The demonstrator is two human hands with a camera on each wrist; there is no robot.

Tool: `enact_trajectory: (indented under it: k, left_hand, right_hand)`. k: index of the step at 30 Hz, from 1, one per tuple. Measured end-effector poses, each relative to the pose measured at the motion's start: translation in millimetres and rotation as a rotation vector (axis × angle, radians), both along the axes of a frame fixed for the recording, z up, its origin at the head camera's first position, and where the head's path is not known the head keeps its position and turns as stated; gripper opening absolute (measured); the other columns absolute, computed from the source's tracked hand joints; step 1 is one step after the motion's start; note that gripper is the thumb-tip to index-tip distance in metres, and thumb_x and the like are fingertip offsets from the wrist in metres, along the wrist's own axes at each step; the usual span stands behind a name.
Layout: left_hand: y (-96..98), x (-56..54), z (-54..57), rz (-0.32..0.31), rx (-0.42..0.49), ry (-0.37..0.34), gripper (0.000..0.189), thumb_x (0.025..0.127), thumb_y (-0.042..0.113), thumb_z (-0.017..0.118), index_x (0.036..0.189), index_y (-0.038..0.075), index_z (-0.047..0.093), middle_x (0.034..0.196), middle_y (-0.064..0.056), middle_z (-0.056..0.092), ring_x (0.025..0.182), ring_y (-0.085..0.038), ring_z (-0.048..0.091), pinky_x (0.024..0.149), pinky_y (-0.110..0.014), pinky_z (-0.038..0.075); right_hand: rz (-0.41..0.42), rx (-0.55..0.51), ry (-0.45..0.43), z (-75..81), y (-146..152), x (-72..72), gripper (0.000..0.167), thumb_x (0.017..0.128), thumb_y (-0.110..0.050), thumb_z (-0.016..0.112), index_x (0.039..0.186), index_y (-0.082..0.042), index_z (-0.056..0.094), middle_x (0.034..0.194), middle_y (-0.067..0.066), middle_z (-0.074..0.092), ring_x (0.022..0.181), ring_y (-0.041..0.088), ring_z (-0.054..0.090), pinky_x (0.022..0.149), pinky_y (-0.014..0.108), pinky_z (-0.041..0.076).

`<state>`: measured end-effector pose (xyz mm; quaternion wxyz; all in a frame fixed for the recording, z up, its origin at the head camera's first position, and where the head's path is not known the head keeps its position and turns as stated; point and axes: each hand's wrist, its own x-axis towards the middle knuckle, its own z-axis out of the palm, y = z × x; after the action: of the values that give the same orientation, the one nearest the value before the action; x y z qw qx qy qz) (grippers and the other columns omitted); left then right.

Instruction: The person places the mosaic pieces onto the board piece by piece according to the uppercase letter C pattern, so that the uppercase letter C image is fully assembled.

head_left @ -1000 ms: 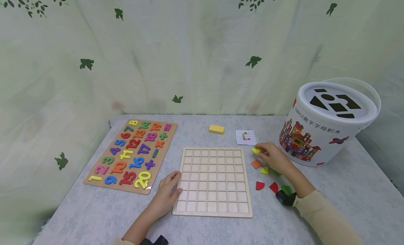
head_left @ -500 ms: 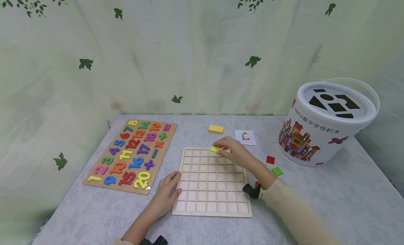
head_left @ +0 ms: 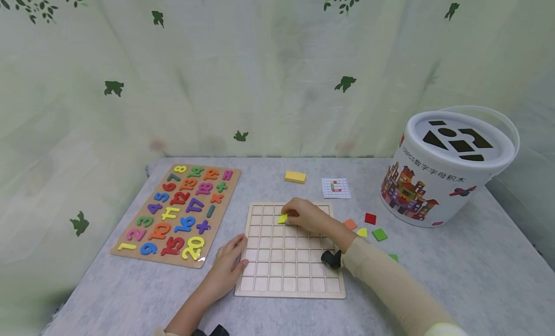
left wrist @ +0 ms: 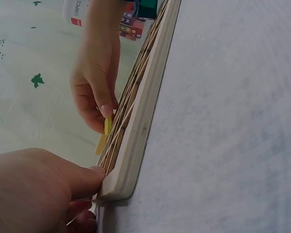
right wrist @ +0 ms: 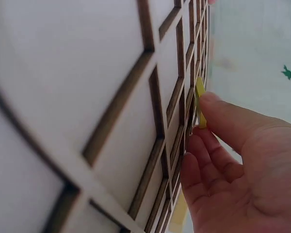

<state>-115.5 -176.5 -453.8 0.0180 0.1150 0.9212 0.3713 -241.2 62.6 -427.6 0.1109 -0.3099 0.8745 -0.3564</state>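
Note:
My left hand [head_left: 227,261] grips the left edge of a square wooden grid board [head_left: 290,294]. In the left wrist view its thumb lies on the board's rim, with other fingers curled beside it. My right hand [head_left: 305,215] pinches a small yellow tile [head_left: 283,219] over the upper middle of the board. The right wrist view has this yellow tile [right wrist: 200,102] standing on edge between thumb and fingers, close to the grid; whether it touches cannot be told. The hand and forearm cover some upper-right cells.
Right of the board lie loose tiles: red [head_left: 370,218], green [head_left: 379,234], orange [head_left: 350,224] and yellow [head_left: 362,232]. Behind it are a pattern card [head_left: 336,187] and a yellow block [head_left: 295,177]. A number puzzle board [head_left: 178,215] lies left; a white bucket [head_left: 446,182] stands right.
My right hand has picked up the yellow tile beside the pattern card and carried it left over the board, then slightly nearer and lower. My left hand has stayed on the board's edge.

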Motion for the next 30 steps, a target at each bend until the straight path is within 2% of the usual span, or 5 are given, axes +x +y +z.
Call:
enact_trajectory:
  k: [5,13,21,27,30]
  left_hand:
    - [-0.1,-0.8,0.1,-0.001,0.005,-0.015,0.052,0.087,0.004,0.057,0.135,-0.002,0.036,0.143,-0.015,0.027,0.127,-0.034,0.022,0.098,-0.053,0.025]
    - [0.0,-0.4,0.9,0.004,0.004,-0.020,0.052,0.087,0.003,0.056,0.135,-0.002,0.036,0.143,-0.015,0.027,0.127,-0.034,0.022,0.098,-0.052,0.026]
    - [0.1,0.2,1.0,0.000,0.003,-0.005,0.052,0.087,0.002,0.056,0.135,-0.002,0.037,0.142,-0.015,0.028,0.126,-0.034,0.023,0.097,-0.052,0.027]
    - [0.3,0.5,1.8,0.000,0.001,0.002,0.052,0.087,0.002,0.056,0.135,-0.003,0.037,0.142,-0.016,0.028,0.126,-0.034,0.023,0.097,-0.053,0.027]
    - [0.6,0.7,1.3,0.002,0.000,-0.001,0.052,0.087,0.002,0.056,0.135,-0.002,0.037,0.142,-0.015,0.028,0.126,-0.034,0.023,0.097,-0.052,0.027]
  right_hand:
    - [0.030,0.025,0.046,-3.5,-2.7,-1.4,0.020,0.084,-0.011,0.064,0.104,-0.009,0.064,0.093,-0.002,0.054,0.082,0.011,0.049,0.073,0.027,0.042]
    - [0.026,0.017,0.024,-1.0,-6.7,3.4,0.026,0.084,-0.014,0.065,0.109,-0.011,0.062,0.089,0.001,0.048,0.078,0.015,0.042,0.070,0.029,0.040]
    - [0.022,0.036,0.019,0.0,-7.1,4.6,0.021,0.085,-0.013,0.062,0.106,-0.011,0.064,0.091,0.001,0.049,0.079,0.015,0.042,0.070,0.030,0.040]
    - [0.054,-0.040,-0.054,-1.7,1.3,3.1,0.027,0.088,-0.011,0.058,0.115,-0.009,0.061,0.106,0.003,0.052,0.091,0.014,0.047,0.078,0.032,0.041]
    - [0.038,-0.096,-0.111,-1.8,8.0,3.6,0.033,0.088,-0.014,0.059,0.121,-0.011,0.057,0.110,0.003,0.054,0.096,0.015,0.049,0.081,0.032,0.041]
